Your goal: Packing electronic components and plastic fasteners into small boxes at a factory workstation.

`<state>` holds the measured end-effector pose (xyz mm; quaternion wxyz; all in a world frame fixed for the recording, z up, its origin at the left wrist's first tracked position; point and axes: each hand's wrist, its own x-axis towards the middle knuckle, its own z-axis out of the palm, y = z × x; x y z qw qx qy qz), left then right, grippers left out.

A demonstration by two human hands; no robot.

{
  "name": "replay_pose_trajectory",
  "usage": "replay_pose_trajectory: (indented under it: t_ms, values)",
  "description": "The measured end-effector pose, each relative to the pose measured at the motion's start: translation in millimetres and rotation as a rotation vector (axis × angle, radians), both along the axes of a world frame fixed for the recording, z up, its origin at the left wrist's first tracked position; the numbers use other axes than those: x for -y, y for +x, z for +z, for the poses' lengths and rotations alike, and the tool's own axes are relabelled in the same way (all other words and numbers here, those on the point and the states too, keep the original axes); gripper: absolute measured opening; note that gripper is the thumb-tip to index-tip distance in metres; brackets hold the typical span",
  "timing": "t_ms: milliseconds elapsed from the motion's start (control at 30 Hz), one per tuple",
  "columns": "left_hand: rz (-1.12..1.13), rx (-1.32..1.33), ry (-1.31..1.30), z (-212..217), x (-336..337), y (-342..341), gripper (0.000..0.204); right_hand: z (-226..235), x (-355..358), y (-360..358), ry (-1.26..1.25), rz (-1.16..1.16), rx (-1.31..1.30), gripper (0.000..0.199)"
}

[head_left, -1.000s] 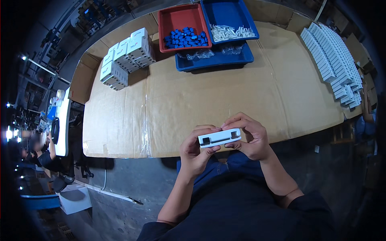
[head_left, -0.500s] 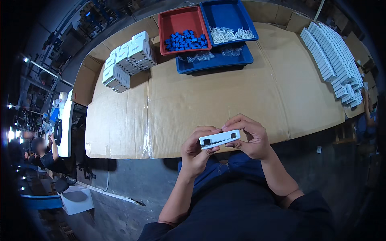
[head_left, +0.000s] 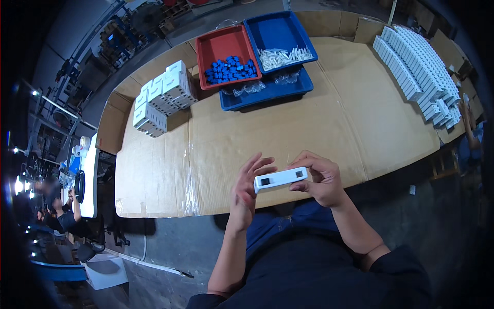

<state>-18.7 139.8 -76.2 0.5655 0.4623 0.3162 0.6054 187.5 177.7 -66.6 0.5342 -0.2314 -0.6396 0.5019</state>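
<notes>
White bar [head_left: 280,179] between left hand [head_left: 246,191] and right hand [head_left: 319,177] fingertips.

This is a factory assembly workshop. A cardboard-covered bench [head_left: 319,129] carries sorted stock: a red tray [head_left: 216,46] of small blue parts [head_left: 230,70] and a blue tray [head_left: 280,32] of white parts [head_left: 284,55] at its far edge, stacked white boxes [head_left: 160,98] at its far left corner, and long rows of identical white pieces [head_left: 419,72] along its right edge. Metal racks [head_left: 98,56] stand beyond it, and another worker [head_left: 64,219] sits at a neighbouring station on the left.
</notes>
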Motion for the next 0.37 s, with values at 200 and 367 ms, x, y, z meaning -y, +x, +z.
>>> replay_pose_trajectory:
  t_ms: [200,367]
  values:
    - [-0.506,0.069,-0.429,-38.1,16.2,-1.7,0.085,24.5,13.8,-5.8,-0.045,0.053,-0.361,0.036]
    - [-1.038,0.665,-0.504,-23.0,25.6,8.4,0.08,26.3,17.0,0.7,0.068,0.081,-0.321,0.039]
